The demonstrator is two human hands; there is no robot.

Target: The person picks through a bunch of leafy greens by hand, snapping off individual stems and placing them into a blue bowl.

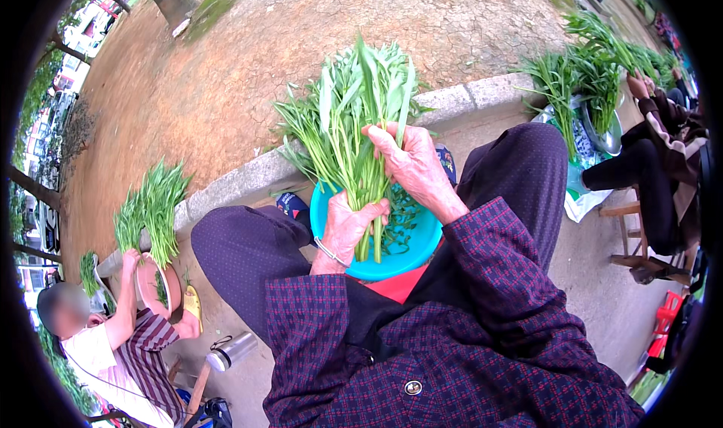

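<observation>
A thick bundle of leafy green stems, apparently water spinach (344, 134), stands over a turquoise plastic basin (415, 258) between my knees. My left hand (350, 225) is wrapped around the lower stems, with the cut ends sticking out below it; a metal bangle circles that wrist. Higher up, my right hand (412, 162) pinches a leafy stem between thumb and fingers at the bundle's right side. Loose green leaves (404, 219) lie in the basin. Something red (395, 285) shows just beneath the basin. The bundle hides part of the basin's far rim.
A stone curb (243, 182) crosses in front, with cracked bare soil beyond. At left a seated person (107, 337) holds greens over a pink basin (148, 287); a steel bottle (234, 350) is nearby. At right another person (649, 162) sits by greens (599, 83) and a wooden stool (621, 209).
</observation>
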